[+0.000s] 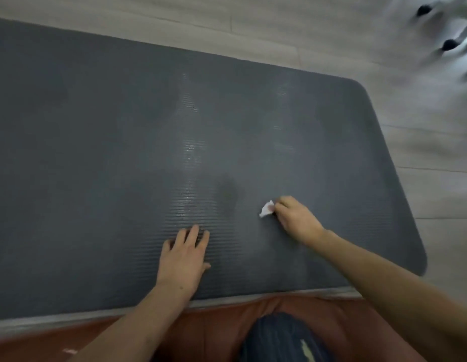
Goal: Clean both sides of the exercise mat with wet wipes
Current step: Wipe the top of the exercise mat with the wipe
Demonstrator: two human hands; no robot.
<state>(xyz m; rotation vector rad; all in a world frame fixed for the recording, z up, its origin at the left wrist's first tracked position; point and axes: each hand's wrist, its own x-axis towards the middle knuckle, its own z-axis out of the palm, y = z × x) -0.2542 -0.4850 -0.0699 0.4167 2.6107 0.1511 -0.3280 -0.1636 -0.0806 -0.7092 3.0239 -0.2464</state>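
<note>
A dark grey ribbed exercise mat (122,152) is spread flat on a pale wood-look floor (253,19), its rounded end lying toward the right of the view. All places below are given relative to this mat. Near its near edge, toward the rounded end, a small crumpled white wet wipe (266,209) is pinched in the curled fingers of the right hand (296,219) and held against the mat's surface; the wipe protrudes from the fingertips on the side away from the rounded end. The left hand (182,257) is laid palm-down on the mat close to the near edge, with its fingers straight and spread, holding nothing. Glistening wet streaks (190,152) are seen across the mat's middle, beyond the left hand. 2 dark blurred round objects (449,44) are seen beyond the far rounded corner.
</note>
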